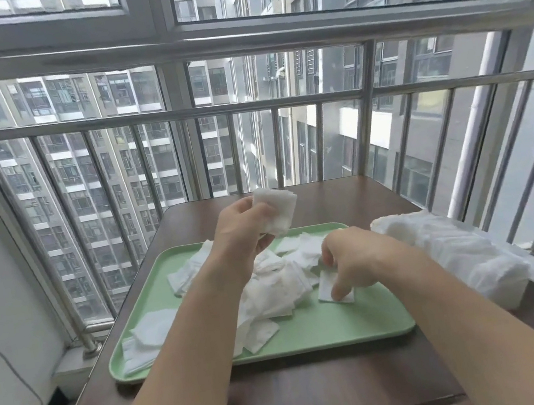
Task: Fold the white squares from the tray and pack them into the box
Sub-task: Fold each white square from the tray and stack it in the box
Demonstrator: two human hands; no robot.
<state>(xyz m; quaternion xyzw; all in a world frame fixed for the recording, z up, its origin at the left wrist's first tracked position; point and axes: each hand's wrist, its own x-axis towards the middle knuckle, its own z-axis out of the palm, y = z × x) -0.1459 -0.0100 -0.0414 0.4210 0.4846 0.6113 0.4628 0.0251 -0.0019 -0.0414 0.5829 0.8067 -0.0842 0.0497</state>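
Observation:
A green tray (347, 329) lies on a dark wooden table and carries a loose heap of white squares (272, 291). My left hand (242, 230) is raised above the tray's far side and grips a stack of folded white squares (277, 213). My right hand (353, 258) is down on the tray's right part, fingers curled, a fingertip pressing one white square (327, 288) against the tray. The box (499, 285), a translucent white container, stands to the right of the tray with a white plastic pack (437, 239) lying over it.
The dark table (320, 385) ends close to a metal balcony railing (177, 118) behind it. A white wall and a thin cable (5, 362) are on the left. The table's near strip in front of the tray is bare wood.

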